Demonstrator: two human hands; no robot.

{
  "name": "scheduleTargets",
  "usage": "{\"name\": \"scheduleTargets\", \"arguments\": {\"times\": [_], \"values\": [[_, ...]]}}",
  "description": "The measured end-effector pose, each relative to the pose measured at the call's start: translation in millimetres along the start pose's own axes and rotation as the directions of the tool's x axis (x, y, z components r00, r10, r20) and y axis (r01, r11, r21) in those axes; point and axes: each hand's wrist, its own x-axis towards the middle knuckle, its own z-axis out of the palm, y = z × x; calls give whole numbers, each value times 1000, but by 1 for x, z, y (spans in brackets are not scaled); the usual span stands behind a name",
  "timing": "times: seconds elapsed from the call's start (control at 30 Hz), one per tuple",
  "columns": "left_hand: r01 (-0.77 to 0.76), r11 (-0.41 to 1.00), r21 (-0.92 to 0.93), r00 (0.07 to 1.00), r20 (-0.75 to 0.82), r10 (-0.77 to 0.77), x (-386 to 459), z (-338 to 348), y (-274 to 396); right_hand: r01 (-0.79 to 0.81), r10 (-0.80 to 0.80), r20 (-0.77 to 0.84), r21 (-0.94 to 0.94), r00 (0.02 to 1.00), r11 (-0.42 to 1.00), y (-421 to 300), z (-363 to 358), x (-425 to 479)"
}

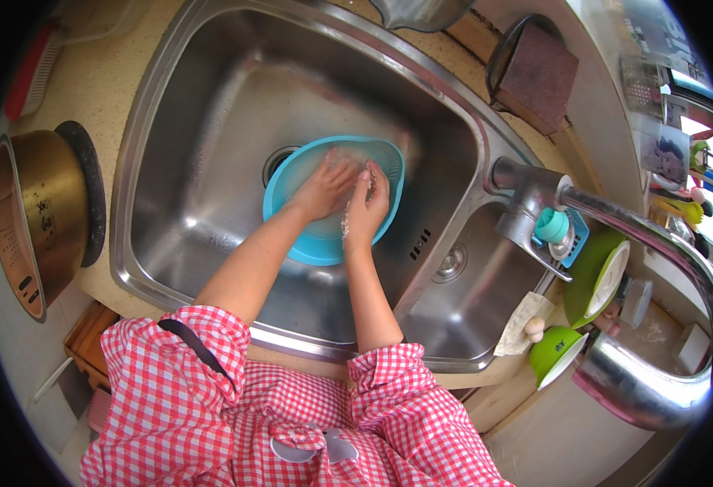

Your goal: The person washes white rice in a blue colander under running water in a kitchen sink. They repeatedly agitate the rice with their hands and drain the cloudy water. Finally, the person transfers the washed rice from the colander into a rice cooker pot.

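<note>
A light-blue plastic washing bowl [317,259] with a slotted strainer side rests in the large stainless-steel sink basin [210,140]. Cloudy, whitish water [323,230] lies inside it. My left hand [327,187] is over the bowl, palm down, its fingers spread and holding nothing that I can see. Beside it my right hand [370,204] is half curled, with the thumb apart from the fingers. Small white grains, like rice, cling to its fingers and along the wrist edge. Part of the bowl's content is hidden beneath both hands.
A chrome faucet [530,189] rises at the right, its spout curving outward past the small basin [481,280]. Green bowls [594,283] stand beyond it. A brown block [538,79] sits behind the sink. At the left is a gold-coloured cooker [55,207].
</note>
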Motion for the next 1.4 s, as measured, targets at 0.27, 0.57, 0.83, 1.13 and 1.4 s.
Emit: {"name": "scheduleTargets", "arguments": {"times": [0.27,0.57,0.83,1.13,1.4], "values": [[-3,978,-211,998,57,16,-2,-12,8,1,1,-29,82,1000,997,3,1,8],[-187,911,-367,979,-143,143,24,6,-3,-98,110,-51,205,993,974,-11,-2,7],[-22,845,-535,972,186,144,22,-1,-7,-383,381,113,507,918,772,-8,-6,9],[26,996,87,999,27,-28,-47,-55,8,208,-215,34,-435,976,876,35,23,19],[206,950,-235,978,71,-194,-69,-77,9,492,-335,370,-746,867,449,30,34,17]]}}
